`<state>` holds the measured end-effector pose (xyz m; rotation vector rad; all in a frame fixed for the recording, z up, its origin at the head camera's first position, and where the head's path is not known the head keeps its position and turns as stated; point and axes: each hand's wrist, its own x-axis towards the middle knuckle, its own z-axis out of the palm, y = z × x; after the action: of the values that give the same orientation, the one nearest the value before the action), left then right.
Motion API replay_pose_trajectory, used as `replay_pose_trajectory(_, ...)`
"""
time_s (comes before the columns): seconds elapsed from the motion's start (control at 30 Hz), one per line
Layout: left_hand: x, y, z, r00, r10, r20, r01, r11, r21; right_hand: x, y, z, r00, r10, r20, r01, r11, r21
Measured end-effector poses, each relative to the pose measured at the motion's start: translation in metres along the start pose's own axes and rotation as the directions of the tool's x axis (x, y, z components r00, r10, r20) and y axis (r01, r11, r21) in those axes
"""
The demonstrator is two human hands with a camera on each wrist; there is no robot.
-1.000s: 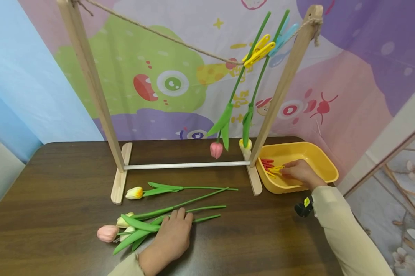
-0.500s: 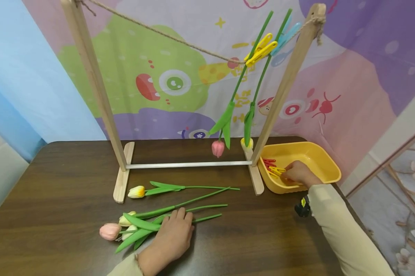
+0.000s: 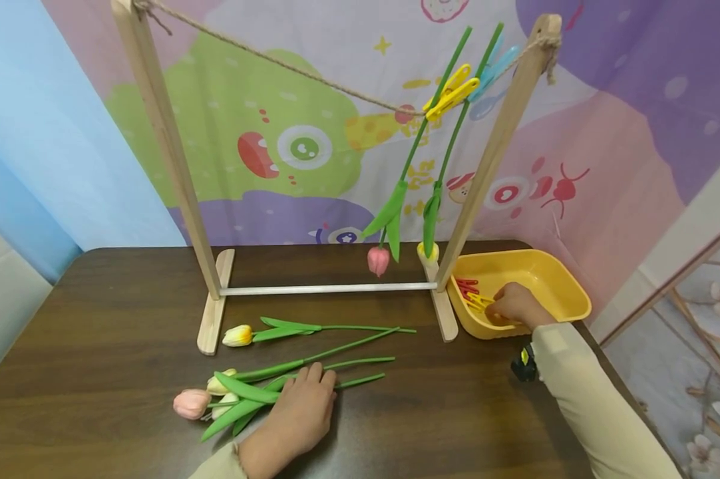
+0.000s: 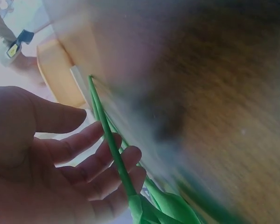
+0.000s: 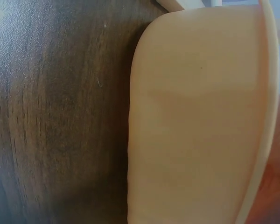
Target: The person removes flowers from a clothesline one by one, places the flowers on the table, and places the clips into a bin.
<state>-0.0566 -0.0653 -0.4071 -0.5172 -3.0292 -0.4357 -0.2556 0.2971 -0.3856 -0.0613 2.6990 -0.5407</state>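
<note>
My left hand (image 3: 303, 407) rests over the stems of several artificial tulips lying on the table. In the left wrist view its thumb stands apart and the loosely bent fingers touch a green stem (image 4: 108, 135). One pink tulip head (image 3: 191, 404) and pale yellow ones lie left of the hand. My right hand (image 3: 518, 305) reaches into a yellow basin (image 3: 566, 283), fingertips at a yellow clothespin (image 3: 478, 303); I cannot tell whether they pinch it. Red clothespins (image 3: 468, 286) lie beside it. The basin wall hides most of this hand in the right wrist view.
A wooden frame (image 3: 177, 159) carries a sagging rope (image 3: 312, 74). From it a pink tulip (image 3: 378, 261) and a yellow tulip (image 3: 428, 251) hang head down, held by yellow (image 3: 452, 93) and blue (image 3: 494, 70) clothespins. Another yellow-orange tulip (image 3: 238, 335) lies by the frame's foot.
The right hand shifts slightly within the basin, by the yellow clothespin. The left hand stays on the stems. The whole head view has moved a little.
</note>
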Motion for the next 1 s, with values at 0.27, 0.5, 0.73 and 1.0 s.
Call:
replay_pose_trajectory(0.27, 0.001, -0.005, -0.003, 0.999, 0.03, 0.024, -0.029, 0.997, -0.068, -0.007, -0.007, -0.005, 0.997, -0.04, -0.069, 0.04, 0.999, -0.012)
replay_pose_trajectory(0.5, 0.006, -0.009, -0.009, 0.998, 0.05, 0.04, -0.041, 0.978, -0.202, -0.028, -0.033, -0.014, 0.984, -0.095, -0.154, 0.093, 0.995, -0.019)
replay_pose_trajectory(0.73, 0.012, -0.009, -0.02, 0.996, 0.082, -0.046, -0.093, 0.936, -0.339, -0.055, -0.059, -0.017, 0.968, -0.162, -0.191, 0.163, 0.987, -0.014)
replay_pose_trajectory(1.0, 0.024, -0.004, -0.035, 0.988, -0.024, -0.151, -0.037, 0.92, -0.391, -0.079, -0.088, -0.019, 0.916, -0.256, -0.308, 0.27, 0.963, 0.002)
